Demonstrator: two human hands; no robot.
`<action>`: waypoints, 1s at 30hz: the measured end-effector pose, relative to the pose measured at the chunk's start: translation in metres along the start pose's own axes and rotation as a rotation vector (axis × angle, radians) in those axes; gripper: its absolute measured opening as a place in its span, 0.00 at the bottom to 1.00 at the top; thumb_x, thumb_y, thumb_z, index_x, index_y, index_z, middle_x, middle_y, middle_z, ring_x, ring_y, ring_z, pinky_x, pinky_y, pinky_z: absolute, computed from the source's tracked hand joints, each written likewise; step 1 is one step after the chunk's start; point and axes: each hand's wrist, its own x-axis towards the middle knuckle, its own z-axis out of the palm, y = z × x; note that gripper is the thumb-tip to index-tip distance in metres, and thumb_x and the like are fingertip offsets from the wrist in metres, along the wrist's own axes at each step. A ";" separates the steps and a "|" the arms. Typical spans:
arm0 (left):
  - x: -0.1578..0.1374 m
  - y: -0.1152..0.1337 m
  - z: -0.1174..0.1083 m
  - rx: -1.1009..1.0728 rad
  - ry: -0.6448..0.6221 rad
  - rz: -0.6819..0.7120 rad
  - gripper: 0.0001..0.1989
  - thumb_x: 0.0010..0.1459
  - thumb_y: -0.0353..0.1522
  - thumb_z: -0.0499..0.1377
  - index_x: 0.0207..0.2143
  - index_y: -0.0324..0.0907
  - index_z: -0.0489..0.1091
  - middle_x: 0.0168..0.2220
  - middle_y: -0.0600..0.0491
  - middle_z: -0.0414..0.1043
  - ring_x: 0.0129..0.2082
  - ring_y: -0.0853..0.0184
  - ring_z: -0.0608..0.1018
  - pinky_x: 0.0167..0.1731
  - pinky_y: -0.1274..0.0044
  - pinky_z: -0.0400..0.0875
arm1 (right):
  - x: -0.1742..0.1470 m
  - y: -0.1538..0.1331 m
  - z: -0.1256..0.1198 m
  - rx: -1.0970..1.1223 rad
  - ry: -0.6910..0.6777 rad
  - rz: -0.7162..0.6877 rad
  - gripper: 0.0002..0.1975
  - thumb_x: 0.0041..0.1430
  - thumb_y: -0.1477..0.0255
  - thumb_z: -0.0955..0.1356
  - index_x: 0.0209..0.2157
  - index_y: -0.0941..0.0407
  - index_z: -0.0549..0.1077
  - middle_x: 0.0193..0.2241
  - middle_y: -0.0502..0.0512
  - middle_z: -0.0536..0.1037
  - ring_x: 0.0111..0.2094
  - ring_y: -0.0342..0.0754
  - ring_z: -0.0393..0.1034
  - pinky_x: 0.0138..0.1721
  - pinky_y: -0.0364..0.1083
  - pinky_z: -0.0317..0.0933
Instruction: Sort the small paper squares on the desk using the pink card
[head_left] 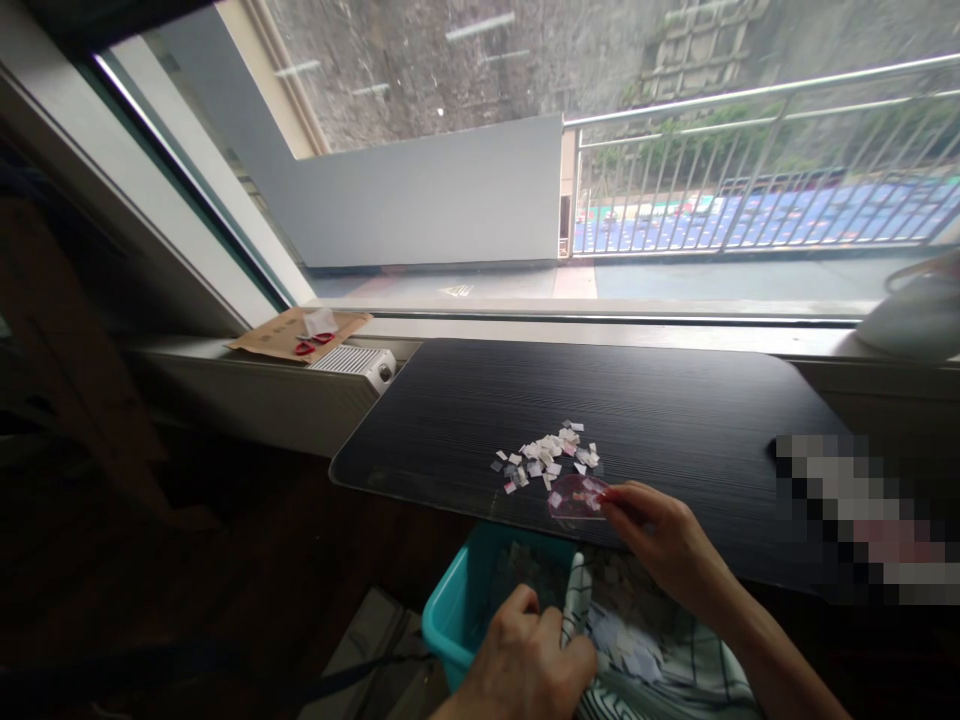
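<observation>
My right hand (664, 535) pinches the edge of a thin, clear pinkish plastic piece (562, 508), perhaps a scraper, low over the table near its front edge. A few scraps show on or through it. Just beyond lies a loose pile of small paper scraps (551, 452), mostly white. Below the table edge, my left hand (529, 650) is closed on the rim of a pale striped cloth bag (577, 595). Many paper bits lie inside the bag. A teal plastic bin (448, 615) stands beside and partly behind my left hand, with more scraps in it.
A dark wood-grain table (637, 385) stands against the window sill (480, 330). At the left, red-handled scissors (322, 338) rest on a brown envelope (274, 335) by a white radiator (360, 365). A white pitcher-like vessel (919, 318) is at the right. A blurred patch hides something on the table's right.
</observation>
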 end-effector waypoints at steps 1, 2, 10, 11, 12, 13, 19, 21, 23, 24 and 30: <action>0.000 0.000 0.000 -0.002 0.005 -0.003 0.04 0.48 0.30 0.53 0.22 0.44 0.60 0.18 0.55 0.62 0.18 0.66 0.64 0.25 0.74 0.58 | 0.000 0.000 -0.001 -0.007 -0.009 -0.004 0.12 0.61 0.65 0.64 0.32 0.56 0.77 0.25 0.50 0.73 0.26 0.44 0.66 0.29 0.42 0.59; 0.000 0.000 0.001 -0.004 0.008 -0.005 0.04 0.48 0.30 0.53 0.22 0.44 0.60 0.18 0.55 0.62 0.18 0.66 0.64 0.25 0.74 0.58 | 0.000 -0.001 -0.002 -0.012 -0.030 -0.009 0.12 0.61 0.65 0.64 0.31 0.56 0.77 0.25 0.50 0.72 0.26 0.44 0.65 0.28 0.42 0.58; -0.018 -0.011 -0.006 -0.098 -0.043 -0.098 0.07 0.48 0.35 0.57 0.25 0.44 0.61 0.21 0.56 0.64 0.20 0.67 0.65 0.27 0.74 0.58 | 0.011 0.011 -0.006 -0.024 0.069 -0.033 0.12 0.61 0.65 0.64 0.33 0.56 0.77 0.27 0.51 0.74 0.27 0.44 0.66 0.29 0.42 0.60; -0.022 -0.013 -0.008 -0.120 -0.058 -0.124 0.08 0.48 0.36 0.58 0.25 0.44 0.62 0.22 0.56 0.64 0.21 0.66 0.65 0.28 0.74 0.58 | 0.013 0.012 -0.005 -0.026 0.060 -0.036 0.12 0.61 0.65 0.64 0.33 0.56 0.77 0.27 0.51 0.74 0.27 0.44 0.66 0.29 0.42 0.60; -0.026 -0.015 -0.010 -0.143 -0.075 -0.156 0.09 0.48 0.37 0.59 0.25 0.44 0.62 0.22 0.56 0.64 0.22 0.66 0.66 0.29 0.73 0.59 | 0.014 0.012 -0.003 -0.030 0.050 -0.039 0.12 0.61 0.65 0.64 0.33 0.56 0.77 0.27 0.51 0.73 0.26 0.44 0.66 0.29 0.42 0.60; -0.030 -0.017 -0.012 -0.169 -0.086 -0.183 0.10 0.47 0.38 0.60 0.25 0.43 0.62 0.23 0.56 0.64 0.23 0.66 0.66 0.30 0.73 0.59 | 0.014 0.012 -0.003 -0.036 0.041 -0.041 0.12 0.61 0.65 0.64 0.33 0.56 0.77 0.27 0.51 0.73 0.26 0.44 0.66 0.29 0.42 0.59; -0.041 -0.022 -0.026 -0.238 -0.184 -0.325 0.10 0.46 0.35 0.63 0.27 0.43 0.64 0.26 0.56 0.66 0.26 0.66 0.67 0.35 0.72 0.61 | 0.008 0.005 -0.012 -0.082 -0.054 -0.043 0.12 0.61 0.65 0.64 0.30 0.56 0.77 0.24 0.50 0.73 0.25 0.44 0.66 0.27 0.42 0.59; -0.039 -0.023 -0.030 -0.243 -0.205 -0.361 0.10 0.44 0.32 0.64 0.27 0.43 0.64 0.26 0.56 0.66 0.27 0.66 0.67 0.36 0.72 0.61 | 0.007 0.004 -0.016 -0.081 -0.057 -0.028 0.13 0.61 0.65 0.64 0.31 0.56 0.77 0.25 0.51 0.74 0.26 0.44 0.67 0.27 0.42 0.59; -0.038 -0.024 -0.032 -0.233 -0.205 -0.379 0.09 0.43 0.30 0.63 0.27 0.43 0.64 0.26 0.57 0.66 0.28 0.66 0.67 0.36 0.73 0.61 | 0.007 0.003 -0.018 -0.079 -0.032 -0.020 0.13 0.61 0.64 0.64 0.32 0.56 0.77 0.25 0.51 0.75 0.27 0.45 0.68 0.28 0.42 0.60; -0.037 -0.024 -0.032 -0.228 -0.202 -0.384 0.09 0.42 0.29 0.62 0.27 0.43 0.64 0.26 0.57 0.66 0.28 0.66 0.67 0.36 0.73 0.61 | 0.007 0.003 -0.018 -0.080 -0.022 -0.021 0.14 0.61 0.64 0.64 0.32 0.56 0.77 0.25 0.52 0.75 0.27 0.45 0.68 0.28 0.42 0.60; -0.038 -0.023 -0.032 -0.211 -0.184 -0.378 0.11 0.40 0.27 0.61 0.27 0.43 0.64 0.26 0.57 0.66 0.28 0.65 0.67 0.35 0.73 0.61 | 0.004 0.001 -0.017 -0.102 -0.094 -0.047 0.14 0.62 0.66 0.63 0.29 0.56 0.77 0.23 0.51 0.74 0.24 0.44 0.66 0.25 0.42 0.59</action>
